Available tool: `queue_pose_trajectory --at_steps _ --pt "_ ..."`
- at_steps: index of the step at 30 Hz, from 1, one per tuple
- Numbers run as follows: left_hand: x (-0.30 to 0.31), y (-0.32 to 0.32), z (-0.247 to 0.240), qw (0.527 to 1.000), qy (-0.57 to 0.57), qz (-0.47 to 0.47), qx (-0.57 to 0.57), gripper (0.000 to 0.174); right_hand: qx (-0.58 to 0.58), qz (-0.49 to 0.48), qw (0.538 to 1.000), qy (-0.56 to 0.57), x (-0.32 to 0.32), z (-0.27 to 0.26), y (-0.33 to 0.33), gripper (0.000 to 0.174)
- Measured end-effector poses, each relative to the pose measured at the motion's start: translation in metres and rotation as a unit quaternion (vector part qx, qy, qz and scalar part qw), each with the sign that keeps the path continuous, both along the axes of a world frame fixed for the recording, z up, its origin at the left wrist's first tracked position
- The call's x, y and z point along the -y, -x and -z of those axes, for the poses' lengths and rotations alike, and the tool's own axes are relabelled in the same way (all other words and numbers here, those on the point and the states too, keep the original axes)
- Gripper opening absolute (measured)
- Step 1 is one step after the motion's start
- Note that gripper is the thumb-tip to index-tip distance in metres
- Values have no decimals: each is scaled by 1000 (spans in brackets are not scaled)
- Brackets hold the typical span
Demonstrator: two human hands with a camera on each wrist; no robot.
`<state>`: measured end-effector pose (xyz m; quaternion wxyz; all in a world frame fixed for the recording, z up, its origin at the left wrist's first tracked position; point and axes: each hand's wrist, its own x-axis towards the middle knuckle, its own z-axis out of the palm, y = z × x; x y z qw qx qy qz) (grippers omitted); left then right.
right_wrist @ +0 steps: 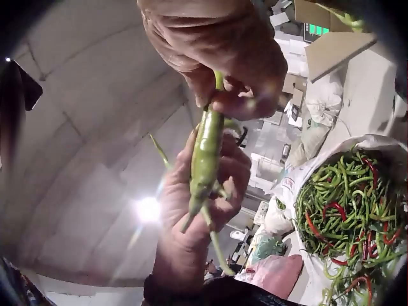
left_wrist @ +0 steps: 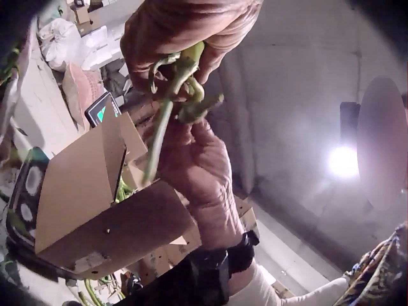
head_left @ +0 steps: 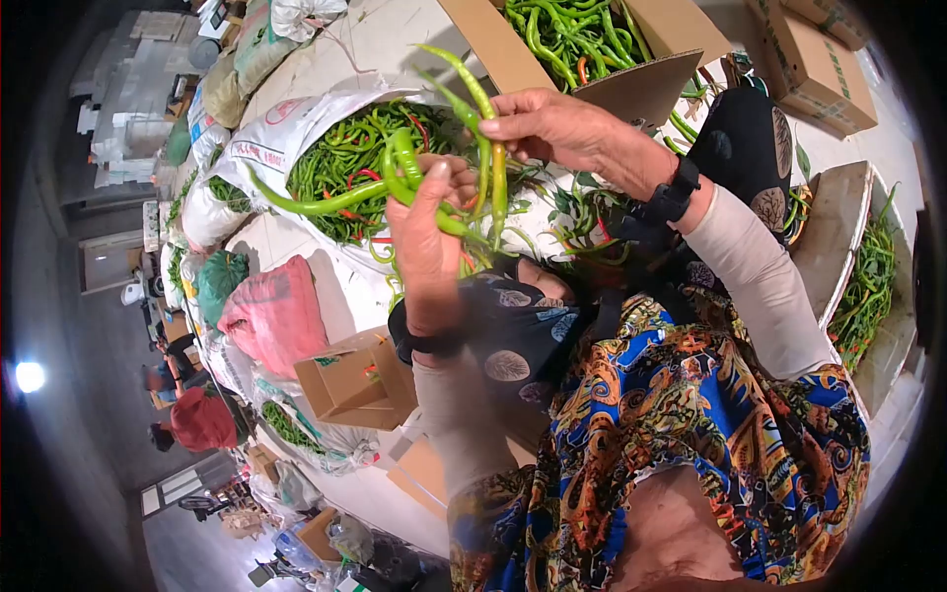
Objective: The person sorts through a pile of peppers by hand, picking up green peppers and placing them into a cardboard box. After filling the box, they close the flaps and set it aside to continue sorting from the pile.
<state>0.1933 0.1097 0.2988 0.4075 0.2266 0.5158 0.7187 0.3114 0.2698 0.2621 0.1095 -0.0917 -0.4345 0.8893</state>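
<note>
Just above my lap, both hands work close together among long green chili peppers. My left hand [head_left: 429, 232] holds several of them; one long pepper [head_left: 321, 206] sticks out to the left and a bent one [head_left: 402, 158] rises past the thumb. With thumb and fingers my right hand [head_left: 557, 128] pinches a yellowish-green chili pepper [head_left: 499, 192] that hangs beside the left fingertips. In the right wrist view, a glossy pepper [right_wrist: 207, 150] hangs from the right fingers in front of the left hand [right_wrist: 213, 191]. Green stems [left_wrist: 185, 67] poke out under the left hand in the left wrist view.
Beyond the hands lies an open white sack [head_left: 258, 148] of green and some red peppers. A cardboard box [head_left: 483, 39] of peppers stands at the top. More peppers fill a white container [head_left: 838, 286] on the right. A small open carton [head_left: 355, 380] and a pink sack [head_left: 276, 311] are left.
</note>
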Motion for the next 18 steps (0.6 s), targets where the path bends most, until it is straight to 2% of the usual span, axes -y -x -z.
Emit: queue_pose_trajectory --at_steps 5,9,11,13,18 --pt "5 7 -3 1000 11 -12 -2 10 10 36 999 -29 -6 -13 -15 20" --pt "3 0 -7 999 39 26 -13 17 7 65 997 -49 -8 -10 -16 20" --pt "1 -7 -9 998 54 13 -26 20 8 75 996 -55 -10 -6 -16 19" --pt "-1 -8 -9 974 157 62 -153 19 7 64 996 -65 -11 -6 -16 19" --pt "-1 -18 -7 977 126 80 -153 17 44 63 995 -57 -10 -10 -18 19"
